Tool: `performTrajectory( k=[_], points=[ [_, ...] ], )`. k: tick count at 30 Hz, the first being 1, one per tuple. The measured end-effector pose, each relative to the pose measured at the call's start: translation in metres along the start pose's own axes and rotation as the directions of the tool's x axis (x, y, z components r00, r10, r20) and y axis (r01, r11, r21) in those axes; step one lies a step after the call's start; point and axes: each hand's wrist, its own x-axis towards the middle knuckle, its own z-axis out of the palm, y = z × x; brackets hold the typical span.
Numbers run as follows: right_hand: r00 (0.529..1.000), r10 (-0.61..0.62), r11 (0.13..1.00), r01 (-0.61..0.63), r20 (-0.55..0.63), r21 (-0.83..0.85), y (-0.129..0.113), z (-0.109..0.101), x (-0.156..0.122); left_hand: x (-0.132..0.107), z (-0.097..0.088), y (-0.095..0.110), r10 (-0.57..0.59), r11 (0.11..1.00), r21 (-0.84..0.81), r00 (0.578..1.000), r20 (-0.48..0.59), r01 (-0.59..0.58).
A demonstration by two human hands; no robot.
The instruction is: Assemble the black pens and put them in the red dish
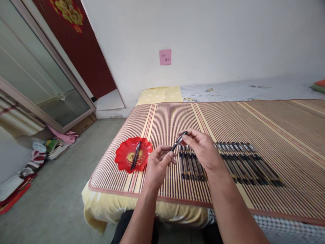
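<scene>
A black pen (179,141) is held in the air above the bamboo mat, slanting up to the right. My left hand (159,164) pinches its lower end between thumb and fingers. At its upper end my right hand (199,147) grips it the same way. To the left of my hands a red wavy-edged plate (122,154) with a gold design holds dark pens (136,156). Behind and right of my hands lies a row of several clear-barrelled pens (236,162) with dark ends, side by side. My right hand and forearm hide part of this row.
The striped bamboo mat (167,118) covers a bed with yellow bedding (106,206) hanging over its front edge. A pink note (165,57) is stuck on the white wall. At left are a glass-panelled door (50,84) and clutter (33,162) along the floor.
</scene>
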Motion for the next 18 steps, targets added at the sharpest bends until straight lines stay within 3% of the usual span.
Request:
performTrajectory(
  k=[14, 18],
  points=[
    [0.977, 0.085, 0.996, -0.079, 0.194, -0.041, 0.0007, -0.0046, 0.0, -0.0023, 0.0027, -0.0007, 0.032, 0.998, -0.055, 0.997, 0.067, -0.028],
    [0.975, 0.091, 0.996, -0.089, 0.202, -0.017, 0.0016, -0.0041, 0.0006, -0.0022, 0.0041, -0.0033, 0.036, 0.998, -0.047, 0.996, 0.083, -0.033]
  ],
)
